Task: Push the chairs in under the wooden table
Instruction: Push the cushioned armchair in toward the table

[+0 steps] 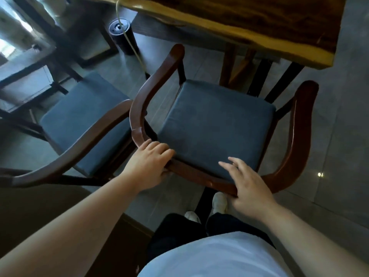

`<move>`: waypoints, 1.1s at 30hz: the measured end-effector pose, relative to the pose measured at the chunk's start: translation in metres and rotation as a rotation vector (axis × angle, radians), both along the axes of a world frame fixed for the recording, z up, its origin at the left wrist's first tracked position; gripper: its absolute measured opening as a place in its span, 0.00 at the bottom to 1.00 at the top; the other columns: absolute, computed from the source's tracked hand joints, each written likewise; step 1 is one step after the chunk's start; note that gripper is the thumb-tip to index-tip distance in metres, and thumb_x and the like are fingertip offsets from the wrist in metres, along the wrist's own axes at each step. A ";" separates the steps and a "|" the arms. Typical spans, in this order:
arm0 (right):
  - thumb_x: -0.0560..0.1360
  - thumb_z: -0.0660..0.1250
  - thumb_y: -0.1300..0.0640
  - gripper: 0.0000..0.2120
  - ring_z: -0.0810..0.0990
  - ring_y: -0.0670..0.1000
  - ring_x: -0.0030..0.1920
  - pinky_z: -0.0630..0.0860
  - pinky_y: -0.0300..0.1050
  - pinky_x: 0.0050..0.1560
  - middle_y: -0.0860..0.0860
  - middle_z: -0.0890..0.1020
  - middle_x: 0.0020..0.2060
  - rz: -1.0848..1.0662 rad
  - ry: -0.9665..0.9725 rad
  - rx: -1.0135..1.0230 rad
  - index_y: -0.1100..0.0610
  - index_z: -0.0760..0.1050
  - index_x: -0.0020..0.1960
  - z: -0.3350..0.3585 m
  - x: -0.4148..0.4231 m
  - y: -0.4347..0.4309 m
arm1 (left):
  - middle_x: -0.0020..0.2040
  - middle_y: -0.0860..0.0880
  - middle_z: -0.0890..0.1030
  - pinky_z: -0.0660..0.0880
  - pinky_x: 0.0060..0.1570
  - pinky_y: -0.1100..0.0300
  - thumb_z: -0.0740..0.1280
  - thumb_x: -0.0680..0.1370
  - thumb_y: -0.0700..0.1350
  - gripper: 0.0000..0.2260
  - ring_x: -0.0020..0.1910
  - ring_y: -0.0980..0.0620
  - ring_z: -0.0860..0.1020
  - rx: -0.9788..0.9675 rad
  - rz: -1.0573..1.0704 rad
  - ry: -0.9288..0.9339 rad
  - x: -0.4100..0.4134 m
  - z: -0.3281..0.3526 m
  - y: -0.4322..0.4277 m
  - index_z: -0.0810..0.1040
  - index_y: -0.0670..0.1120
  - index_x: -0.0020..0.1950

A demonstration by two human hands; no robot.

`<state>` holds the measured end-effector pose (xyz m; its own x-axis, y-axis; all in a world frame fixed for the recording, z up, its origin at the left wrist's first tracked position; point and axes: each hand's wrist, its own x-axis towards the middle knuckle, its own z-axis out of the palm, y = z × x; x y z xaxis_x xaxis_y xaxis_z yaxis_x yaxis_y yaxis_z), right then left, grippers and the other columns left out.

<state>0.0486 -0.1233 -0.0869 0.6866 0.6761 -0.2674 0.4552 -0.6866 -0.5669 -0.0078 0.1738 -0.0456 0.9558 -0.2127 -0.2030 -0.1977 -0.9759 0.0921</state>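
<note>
A dark wooden armchair (299, 124) with a blue-grey seat cushion (215, 124) stands right in front of me, its front just short of the wooden table (239, 23). My left hand (149, 166) grips the curved back rail at its left bend. My right hand (249, 186) rests on the same rail further right, thumb under it and fingers spread loosely over the top. A second, matching armchair (83, 120) stands to the left, turned at an angle, apart from the table.
A black cylindrical bin (122, 37) stands on the grey tiled floor beside the table leg, with a yellowish cord (131, 45) hanging past it. More dark furniture (40, 62) sits at the far left. My feet (218, 202) are directly behind the chair.
</note>
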 end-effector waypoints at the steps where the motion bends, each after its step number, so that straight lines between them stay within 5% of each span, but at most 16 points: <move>1: 0.66 0.72 0.59 0.39 0.62 0.56 0.72 0.65 0.56 0.68 0.54 0.62 0.74 0.009 -0.010 -0.011 0.48 0.62 0.74 0.002 -0.001 0.003 | 0.59 0.46 0.79 0.68 0.65 0.44 0.73 0.67 0.53 0.24 0.60 0.42 0.75 -0.009 -0.047 0.005 0.002 -0.001 0.001 0.75 0.48 0.61; 7: 0.65 0.74 0.53 0.25 0.79 0.56 0.58 0.78 0.54 0.53 0.52 0.79 0.63 -0.093 -0.151 -0.008 0.52 0.77 0.62 -0.001 -0.015 0.015 | 0.53 0.50 0.82 0.79 0.41 0.51 0.66 0.70 0.57 0.19 0.49 0.45 0.81 0.004 -0.273 0.069 0.024 -0.011 0.006 0.77 0.49 0.57; 10: 0.63 0.70 0.53 0.20 0.85 0.54 0.47 0.80 0.51 0.45 0.49 0.86 0.50 -0.126 -0.233 0.046 0.53 0.82 0.54 -0.002 -0.020 0.017 | 0.45 0.51 0.83 0.77 0.32 0.53 0.52 0.74 0.59 0.20 0.41 0.45 0.81 -0.024 -0.392 0.088 0.034 -0.021 0.016 0.77 0.49 0.52; 14: 0.62 0.72 0.54 0.15 0.85 0.53 0.42 0.81 0.50 0.42 0.47 0.86 0.44 -0.160 -0.262 0.032 0.52 0.83 0.49 0.000 -0.019 0.026 | 0.33 0.52 0.80 0.69 0.23 0.58 0.54 0.73 0.58 0.17 0.29 0.45 0.79 -0.039 -0.458 0.029 0.041 -0.021 0.025 0.76 0.48 0.41; 20: 0.68 0.71 0.47 0.13 0.83 0.52 0.44 0.80 0.50 0.41 0.44 0.85 0.45 -0.176 -0.236 -0.009 0.47 0.80 0.53 0.000 -0.002 0.065 | 0.41 0.54 0.82 0.67 0.30 0.57 0.61 0.75 0.59 0.13 0.39 0.47 0.81 0.023 -0.441 0.058 0.077 -0.011 0.061 0.77 0.52 0.51; 26: 0.73 0.67 0.46 0.19 0.78 0.45 0.55 0.78 0.48 0.51 0.42 0.81 0.56 0.043 0.008 -0.107 0.46 0.74 0.63 0.006 0.032 0.061 | 0.35 0.55 0.80 0.69 0.27 0.60 0.60 0.70 0.64 0.16 0.33 0.49 0.80 0.009 -0.393 0.030 0.086 -0.016 0.075 0.77 0.54 0.44; 29: 0.71 0.67 0.45 0.22 0.78 0.46 0.53 0.77 0.48 0.51 0.43 0.80 0.54 0.100 0.210 -0.223 0.45 0.72 0.63 0.005 0.049 0.045 | 0.36 0.56 0.80 0.66 0.30 0.60 0.68 0.68 0.59 0.12 0.35 0.50 0.79 -0.013 -0.306 0.026 0.084 -0.009 0.069 0.78 0.54 0.44; 33: 0.67 0.66 0.43 0.20 0.79 0.45 0.45 0.79 0.49 0.46 0.44 0.82 0.46 0.232 0.302 -0.390 0.45 0.74 0.58 -0.002 0.073 0.023 | 0.40 0.55 0.80 0.71 0.40 0.56 0.68 0.68 0.55 0.11 0.40 0.48 0.79 0.004 -0.247 0.022 0.074 -0.006 0.053 0.78 0.53 0.47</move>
